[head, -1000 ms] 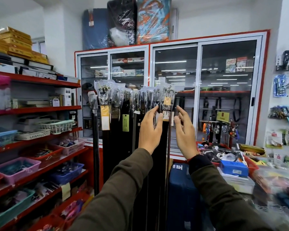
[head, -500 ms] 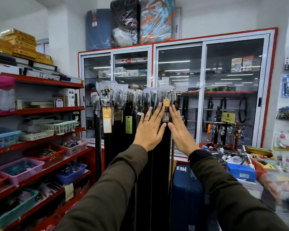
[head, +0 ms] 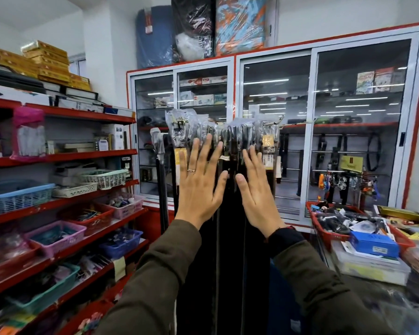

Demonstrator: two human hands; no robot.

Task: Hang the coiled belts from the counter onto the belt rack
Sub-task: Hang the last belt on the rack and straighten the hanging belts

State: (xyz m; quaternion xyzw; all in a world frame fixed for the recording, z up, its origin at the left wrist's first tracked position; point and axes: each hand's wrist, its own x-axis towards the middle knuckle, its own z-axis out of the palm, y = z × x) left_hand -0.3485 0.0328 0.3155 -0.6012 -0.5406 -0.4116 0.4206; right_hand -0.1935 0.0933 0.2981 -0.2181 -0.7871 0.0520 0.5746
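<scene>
Several dark belts (head: 230, 238) hang side by side from the belt rack (head: 279, 118), their buckles wrapped in clear plastic (head: 186, 124) with yellow price tags. My left hand (head: 200, 184), with a ring on one finger, lies flat with spread fingers against the hanging belts. My right hand (head: 257, 189) lies flat beside it, a little to the right, fingers also apart. Neither hand holds anything. No coiled belt shows clearly in this view.
Red shelves (head: 82, 197) with plastic baskets run along the left. A glass display cabinet (head: 310, 131) stands behind the rack. At the right a red tray (head: 324, 235) of small goods and a blue box (head: 374, 246) sit on the counter.
Both hands went from reaching at the buckles to pressing flat on the belts, then slid apart sideways. The left hand moved left, the right stayed near the right-hand belts.
</scene>
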